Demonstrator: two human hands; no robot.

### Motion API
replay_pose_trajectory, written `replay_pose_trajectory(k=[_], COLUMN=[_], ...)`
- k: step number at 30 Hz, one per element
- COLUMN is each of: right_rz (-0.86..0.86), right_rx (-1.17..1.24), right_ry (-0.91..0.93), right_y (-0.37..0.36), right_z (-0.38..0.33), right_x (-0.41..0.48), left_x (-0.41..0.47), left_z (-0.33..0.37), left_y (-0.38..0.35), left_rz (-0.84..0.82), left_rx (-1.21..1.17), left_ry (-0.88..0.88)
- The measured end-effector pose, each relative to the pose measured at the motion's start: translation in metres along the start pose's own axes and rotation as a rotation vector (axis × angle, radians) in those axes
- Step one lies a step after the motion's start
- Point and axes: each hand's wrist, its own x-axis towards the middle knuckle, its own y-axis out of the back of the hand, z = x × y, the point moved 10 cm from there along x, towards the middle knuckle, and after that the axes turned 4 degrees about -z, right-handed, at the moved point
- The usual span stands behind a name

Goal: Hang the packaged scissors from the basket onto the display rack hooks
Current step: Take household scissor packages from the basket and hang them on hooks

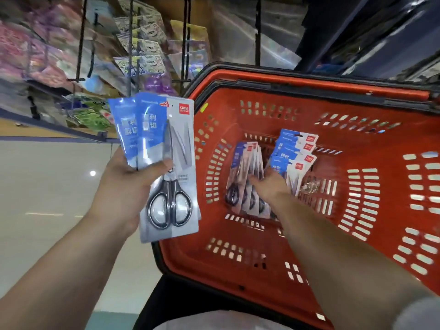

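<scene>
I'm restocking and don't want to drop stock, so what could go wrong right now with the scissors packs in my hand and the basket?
The left hand grips several fanned packs with the thumb across the front, so one could slip out. The right hand reaches between leaning stacks in the basket; pulling one pack may topple the others.

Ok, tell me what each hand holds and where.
Left hand grips a fan of scissors packs around their middle, thumb on the front one. Right hand touches the stacked packs in the basket; grip cannot be told.
</scene>
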Motion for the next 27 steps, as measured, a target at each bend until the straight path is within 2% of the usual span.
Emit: replay_pose_trajectory(k=[5, 10, 13, 17, 19, 24, 27], right_rz=[0.132, 0.098, 0.21, 0.255, 0.256, 0.123, 0.143], right_rx=[0.041, 0.098, 0.03, -0.073, -0.025, 0.173, 0.186], right_ry=[-0.096, -0.197, -0.154, -0.035, 0.004, -0.01, -0.009], right_y=[-0.013, -0.031, -0.014, -0.018, -0.024, -0.045, -0.039], right_z=[0.003, 0.012, 0.013, -0.004, -0.008, -0.003, 0.001], right_x=[0.025, 0.037, 0.037, 0.035, 0.036, 0.047, 0.049], left_x=[0.006, 0.005, 0.006, 0.008, 0.008, 0.008, 0.008], left_z=[-0.006, -0.008, -0.009, -0.01, -0.01, -0.011, -0.012], left_y=[0.007, 0.007, 0.007, 0.009, 0.009, 0.009, 0.008], left_rz=[-0.011, -0.036, -0.041, -0.041, -0.043, -0.051, -0.054], left_rx=[-0.007, 0.016, 0.031, 0.052, 0.051, 0.048, 0.044], left_ry=[0.023, 0.027, 0.017, 0.006, 0.001, -0.006, -0.005])
